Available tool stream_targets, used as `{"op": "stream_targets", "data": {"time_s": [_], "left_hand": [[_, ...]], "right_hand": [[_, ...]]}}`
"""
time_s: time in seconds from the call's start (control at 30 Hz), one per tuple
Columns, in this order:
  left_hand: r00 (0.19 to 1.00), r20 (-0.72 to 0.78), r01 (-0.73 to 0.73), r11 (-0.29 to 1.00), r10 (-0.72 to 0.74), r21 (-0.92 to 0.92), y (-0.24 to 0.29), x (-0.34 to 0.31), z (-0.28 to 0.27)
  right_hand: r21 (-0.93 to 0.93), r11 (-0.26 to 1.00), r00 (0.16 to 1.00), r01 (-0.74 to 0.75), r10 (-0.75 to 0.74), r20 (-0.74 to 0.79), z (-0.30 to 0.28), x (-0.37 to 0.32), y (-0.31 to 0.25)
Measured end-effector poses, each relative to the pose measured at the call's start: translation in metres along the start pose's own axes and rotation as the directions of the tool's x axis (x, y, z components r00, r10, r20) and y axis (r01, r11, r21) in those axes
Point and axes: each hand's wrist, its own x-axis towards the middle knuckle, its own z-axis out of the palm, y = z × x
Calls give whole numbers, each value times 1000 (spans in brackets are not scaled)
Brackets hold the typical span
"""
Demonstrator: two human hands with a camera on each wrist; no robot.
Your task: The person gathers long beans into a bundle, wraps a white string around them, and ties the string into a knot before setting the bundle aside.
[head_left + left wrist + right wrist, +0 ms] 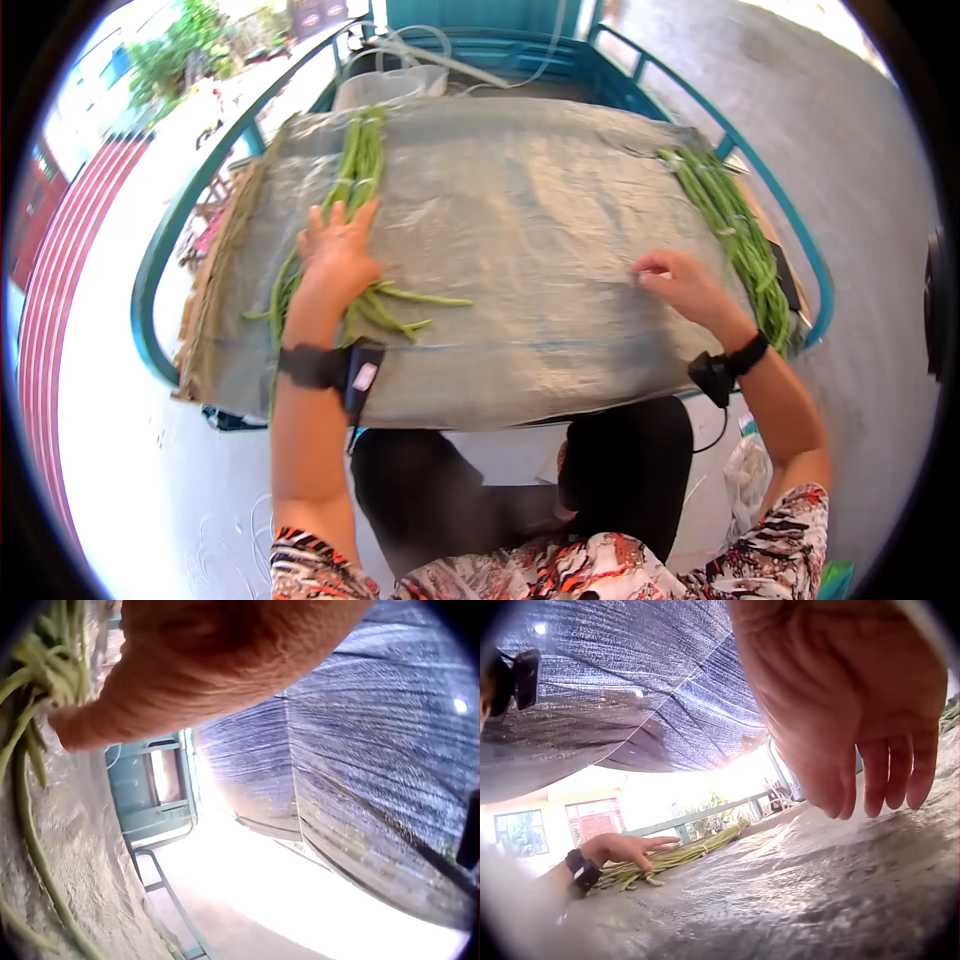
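A long bundle of green yardlong beans (363,160), tied with a pale band, lies on the left of the sheet-covered board. My left hand (338,262) lies over its middle with fingers spread, and loose bean ends fan out below the palm. In the right wrist view the same left hand (622,849) shows flat above the beans (686,856). Over the bare sheet on the right is my right hand (685,285), holding nothing; its fingers (876,776) hang down loosely. Right of it lies a second tied bundle of yardlong beans (725,215).
A grey plastic sheet (500,230) covers the board, which rests on a teal cart with side rails (785,205). Behind the board stand a whitish tub (390,88) and a pale hose. My knees (630,470) are at the front edge.
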Motion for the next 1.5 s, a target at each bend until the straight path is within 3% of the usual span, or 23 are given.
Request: {"op": "stream_targets", "data": {"time_s": [0.07, 0.17, 0.27, 0.3, 0.4, 0.5, 0.57, 0.67, 0.7, 0.77, 0.87, 0.93, 1.1, 1.17, 1.23, 1.27, 1.4, 1.5], "left_hand": [[956, -240, -191, 979, 168, -75, -12, -8, -2], [973, 10, -227, 966, 230, -126, 39, -39, -41], [937, 150, -317, 948, 316, -21, 43, -44, -30], [933, 110, -346, 938, 343, 9, 41, -45, -28], [918, 38, -396, 911, 394, 113, 27, -44, -21], [915, 111, -402, 892, 387, 206, 17, -43, -27], [895, 217, -432, 880, 391, 196, 36, -50, -51], [885, 140, -382, 865, 443, -326, 67, -51, -64], [879, 128, -387, 845, 459, -369, 78, -47, -66], [866, 100, -397, 797, 489, -455, 98, -34, -63], [764, 279, -206, 629, 582, -749, 111, 4, -47], [766, 297, -30, 495, 570, -869, 121, 16, -30], [682, 302, 272, 153, 666, -950, 128, 25, 6], [651, 299, 356, 68, 698, -932, 126, 22, 14], [648, 317, 355, 94, 692, -930, 124, 20, 16], [646, 326, 355, 106, 690, -929, 123, 19, 16], [655, 292, 386, 24, 697, -922, 117, 23, 25], [656, 271, 406, -27, 704, -913, 114, 28, 30]], "right_hand": [[-49, 999, 997, -18, 14, -69, 9, -5, -12], [26, 998, 989, 51, -47, -141, 0, -21, 12], [30, 999, 983, -12, 17, -182, -6, -23, 15], [29, 999, 979, -37, 43, -198, -8, -23, 17], [-225, 974, 947, 21, -91, -307, -23, -21, 32], [-365, 924, 915, -115, -45, -402, -46, -17, 43], [-485, 847, 841, -215, -92, -534, -65, -2, 72], [-549, 746, 758, -376, -93, -646, -84, 15, 108], [-550, 718, 734, -427, -81, -675, -88, 21, 111], [-527, 661, 762, -534, 105, -640, -93, 26, 106], [-521, 577, 744, -629, 255, -617, -96, 34, 104], [-523, 530, 722, -667, 291, -627, -96, 37, 101], [-471, 506, 658, -723, 293, -694, -100, 50, 108], [-419, 543, 664, -728, 407, -627, -108, 52, 99], [-414, 543, 669, -731, 450, -592, -111, 53, 89], [-469, 568, 713, -677, 345, -610, -110, 55, 100], [-287, 830, 818, -478, 301, -490, -142, 87, 181], [-149, 829, 775, -539, 418, -474, -147, 79, 177]]}}
